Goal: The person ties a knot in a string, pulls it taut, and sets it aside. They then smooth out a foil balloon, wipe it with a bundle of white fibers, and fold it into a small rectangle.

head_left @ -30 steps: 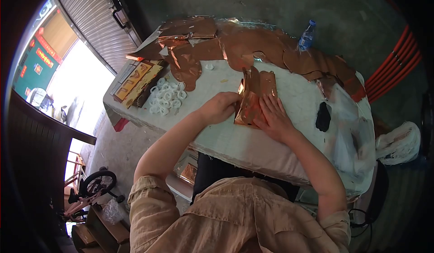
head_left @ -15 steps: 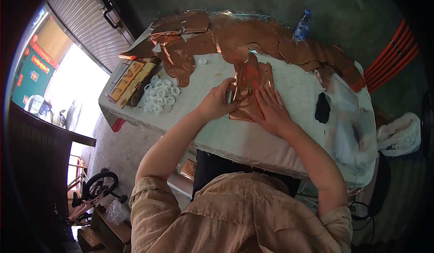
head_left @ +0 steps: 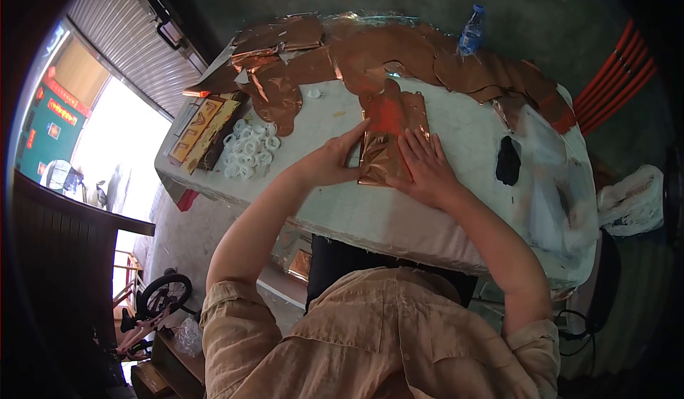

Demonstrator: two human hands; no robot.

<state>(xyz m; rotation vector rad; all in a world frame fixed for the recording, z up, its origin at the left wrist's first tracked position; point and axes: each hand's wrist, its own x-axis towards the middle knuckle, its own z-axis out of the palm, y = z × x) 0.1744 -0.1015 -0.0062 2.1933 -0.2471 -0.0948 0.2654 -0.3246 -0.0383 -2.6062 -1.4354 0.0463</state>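
Observation:
A folded piece of shiny copper-coloured foil (head_left: 379,153) lies flat on the white-covered table in front of me. At its left edge is my left hand (head_left: 335,158), thumb and fingers apart, with the fingertips touching or very near the foil. My right hand (head_left: 427,167) rests flat on the right part of the foil, fingers stretched out. Beyond the folded piece, more loose copper-coloured foil sheets (head_left: 399,46) spread along the far side of the table, partly overlapping one another.
White rings (head_left: 249,149) lie in a pile at the left, beside a yellow printed box (head_left: 206,132). A plastic bottle (head_left: 471,32) stands at the far edge. A black item (head_left: 508,161) and clear plastic bags (head_left: 545,185) lie at the right. Red pipes (head_left: 616,78) run beyond.
My left hand has shifted slightly left, its fingers spreading from the foil's left edge. That edge now lies flatter and straighter. My right hand stays pressed on the foil.

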